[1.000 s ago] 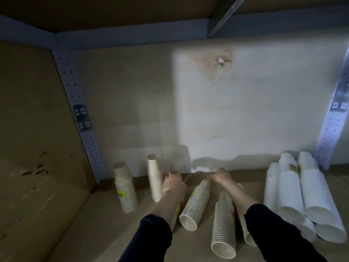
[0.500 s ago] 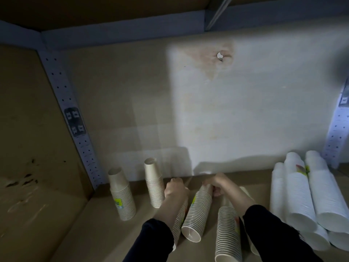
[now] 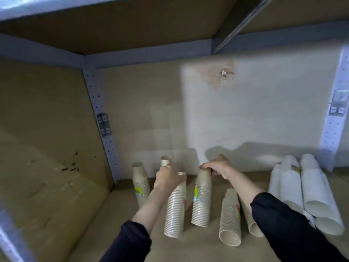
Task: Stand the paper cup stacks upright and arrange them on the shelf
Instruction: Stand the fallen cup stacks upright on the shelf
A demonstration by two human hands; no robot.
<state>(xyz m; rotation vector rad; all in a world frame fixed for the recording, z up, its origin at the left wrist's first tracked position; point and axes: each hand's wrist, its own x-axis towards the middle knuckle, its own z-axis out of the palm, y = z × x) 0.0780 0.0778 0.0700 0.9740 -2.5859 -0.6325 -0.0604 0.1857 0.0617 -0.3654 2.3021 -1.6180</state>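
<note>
My left hand [image 3: 168, 176] grips the top of a brown paper cup stack [image 3: 174, 212], which stands nearly upright, rim down on the shelf board [image 3: 120, 214]. My right hand [image 3: 219, 167] holds the top of a second brown stack [image 3: 202, 203] with a yellow-green label, also nearly upright. Two brown stacks stand upright behind at the left, one [image 3: 140, 183] in full view, the other [image 3: 165, 160] partly hidden by my left hand. To the right, a brown stack [image 3: 230, 218] lies on its side and another [image 3: 252, 224] is partly under my right sleeve.
Several long white cup stacks [image 3: 309, 191] lie on their sides at the right of the shelf. A cardboard side wall [image 3: 47, 148] closes the left, perforated metal posts [image 3: 100, 120] stand in the back corners, and the upper shelf is close overhead.
Both hands have tipped their two lying stacks up from the board to nearly upright. The camera has moved closer and shifted left.
</note>
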